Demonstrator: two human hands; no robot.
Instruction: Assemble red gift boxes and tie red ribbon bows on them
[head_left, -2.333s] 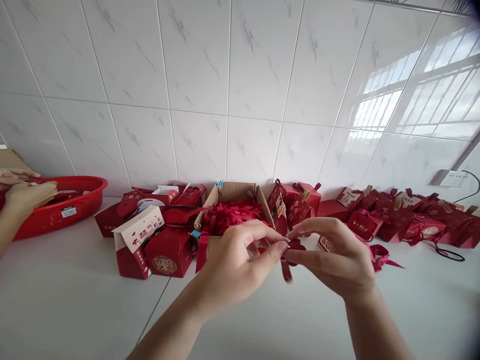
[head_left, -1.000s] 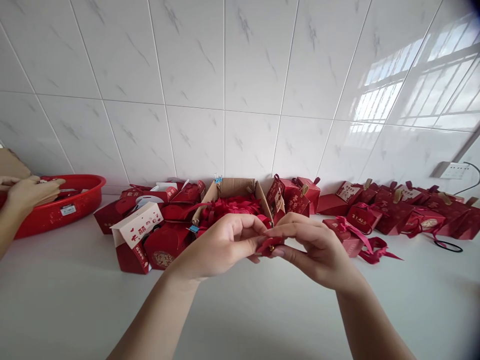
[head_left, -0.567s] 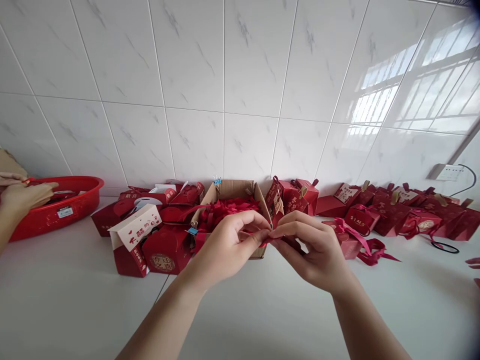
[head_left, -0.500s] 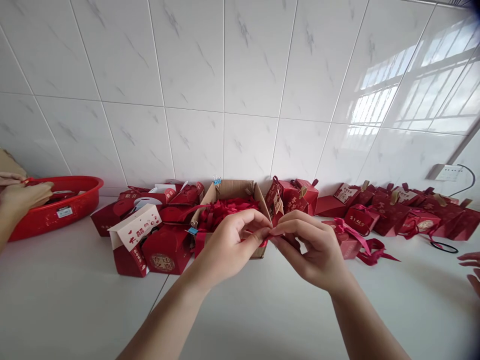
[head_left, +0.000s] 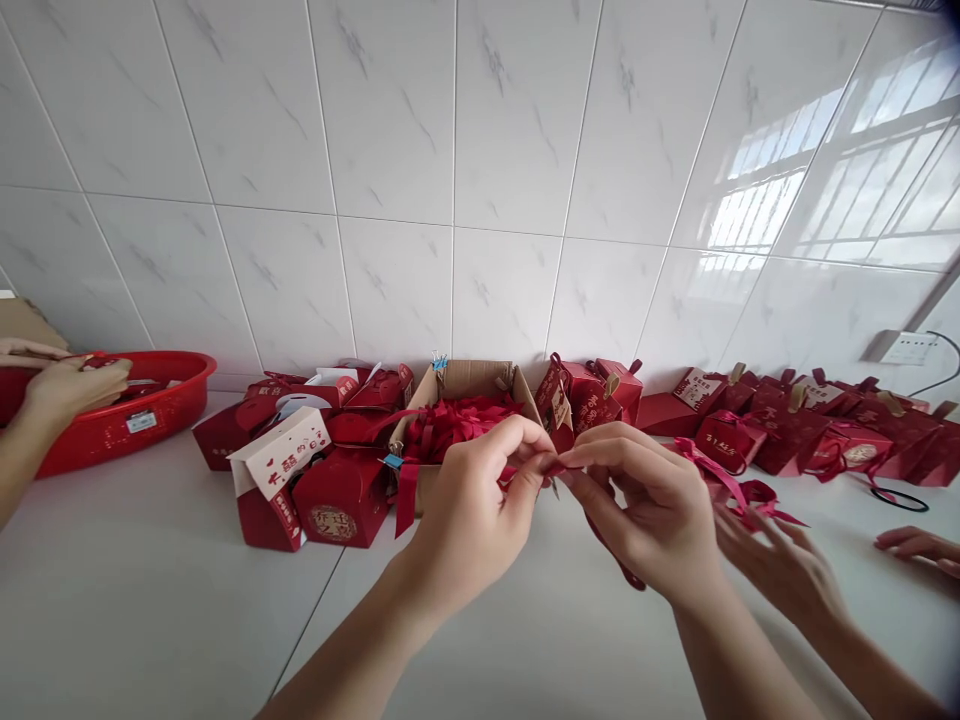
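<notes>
My left hand (head_left: 487, 495) and my right hand (head_left: 649, 510) meet fingertip to fingertip in front of the cardboard box. Between their pinched thumbs and forefingers is a thin red ribbon (head_left: 553, 467), mostly covered by the fingers. A dark red strip (head_left: 628, 572) hangs below my right palm; whether it belongs to the same ribbon I cannot tell. Just behind my left hand, the open cardboard box (head_left: 480, 376) holds a heap of red ribbons (head_left: 465, 428). One loose ribbon (head_left: 406, 500) drapes over its front left side.
Folded red gift boxes (head_left: 337, 500) cluster on the left; more red gift boxes (head_left: 780, 430) line the right. Another person's hands work over a red basin (head_left: 176, 400) at far left. At right, another person's hand (head_left: 795, 570) reaches toward a pink ribbon bow (head_left: 757, 497).
Another person's hand has come in from the right toward the pink bow. My hands remain pinched together, and the dark red strip now shows under my right palm. The view shifted slightly.
</notes>
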